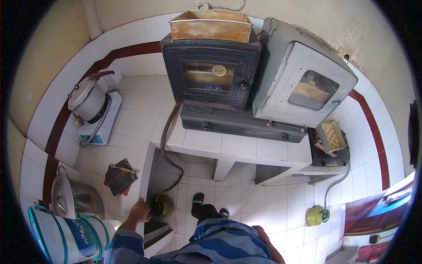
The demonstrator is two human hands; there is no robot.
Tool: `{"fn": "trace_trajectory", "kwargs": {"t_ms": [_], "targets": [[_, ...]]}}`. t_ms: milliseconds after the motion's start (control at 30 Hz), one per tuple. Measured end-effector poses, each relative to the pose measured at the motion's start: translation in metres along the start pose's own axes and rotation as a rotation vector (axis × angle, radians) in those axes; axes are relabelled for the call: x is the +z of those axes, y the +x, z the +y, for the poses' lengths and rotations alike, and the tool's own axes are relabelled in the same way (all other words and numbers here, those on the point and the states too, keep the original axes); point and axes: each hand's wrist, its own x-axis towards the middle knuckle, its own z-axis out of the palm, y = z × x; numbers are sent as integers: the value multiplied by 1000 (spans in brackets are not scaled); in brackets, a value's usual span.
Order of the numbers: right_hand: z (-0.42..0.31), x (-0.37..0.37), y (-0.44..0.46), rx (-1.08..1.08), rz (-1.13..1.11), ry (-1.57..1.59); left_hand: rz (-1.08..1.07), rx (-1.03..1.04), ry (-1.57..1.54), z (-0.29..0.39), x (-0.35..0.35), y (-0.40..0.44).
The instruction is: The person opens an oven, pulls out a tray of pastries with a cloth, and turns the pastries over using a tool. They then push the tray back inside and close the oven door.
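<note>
My left hand rests with curled fingers at the edge of the tiled counter, above the green gas cylinder; whether it holds anything is hidden. Near it on the counter lies a dark cloth or pad with a small tool on top. My right hand is down at my right side, mostly behind the blue patterned clothing, its fingers hidden. In front, a black oven with a lit window and a grey oven stand side by side on a long gas stove.
A pressure cooker sits on a small stove at the left. Nearer are a large metal pot and white buckets. A tin of pale dough balls is at the right, above another green cylinder.
</note>
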Motion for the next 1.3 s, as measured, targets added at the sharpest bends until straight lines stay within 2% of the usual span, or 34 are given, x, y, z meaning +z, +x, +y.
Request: {"fn": "trace_trajectory", "kwargs": {"t_ms": [100, 200, 300, 367, 433, 567, 667, 733, 767, 833, 1033, 1300], "targets": [[8, 3, 5, -48, 5, 12, -49, -8, 0, 0, 12, 3], [24, 10, 16, -80, 30, 25, 2, 7, 21, -2, 21, 5], [28, 13, 16, -79, 59, -3, -106, -7, 16, 0, 8, 4], [22, 11, 13, -48, 79, -3, -3, -2, 19, -1, 15, 2], [35, 12, 21, -191, 73, -94, -12, -7, 18, 0, 11, 1], [43, 16, 25, -220, 103, -131, 3, -8, 35, 0, 19, 1], [46, 16, 24, -189, 110, -7, 65, -9, 75, 0, 37, 4], [48, 17, 27, -340, 152, -145, 24, -12, 61, 0, 35, 5], [50, 16, 26, -339, 152, -145, -18, -16, 46, 0, 32, 6], [28, 9, 13, -117, 76, -34, -29, -14, 45, 1, 19, 3], [43, 16, 23, -210, 101, -153, -30, -21, 19, 0, 24, 4], [28, 14, 13, -151, 117, -123, -33, -15, -25, -1, 17, 3]]}}
